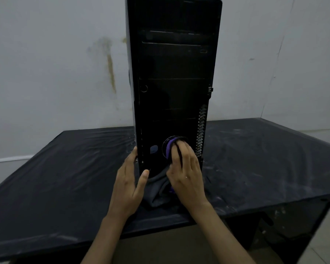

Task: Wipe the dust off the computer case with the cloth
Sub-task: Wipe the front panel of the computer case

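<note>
Wall: a pale, stained wall (65, 63) stood behind your work.
Table: the dark table (265, 159) was streaked with dust on either side of the tower.
Computer case: the computer case (171, 73) stood upright, its front facing you.
Left hand: your left hand (129, 180) lay flat, fingers straight, steadying the lower left edge; brace it while rubbing.
Right hand: your right hand (185, 166) gripped the cloth against the round lower fitting.
Cloth: the grey-and-purple cloth (160, 189) trailed down onto the table; gather it, lest it drag grit upward.
Side grille: the grille (201, 130) just beside could snag it.

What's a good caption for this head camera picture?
Right hand wipes the upright computer case with a cloth.
</note>
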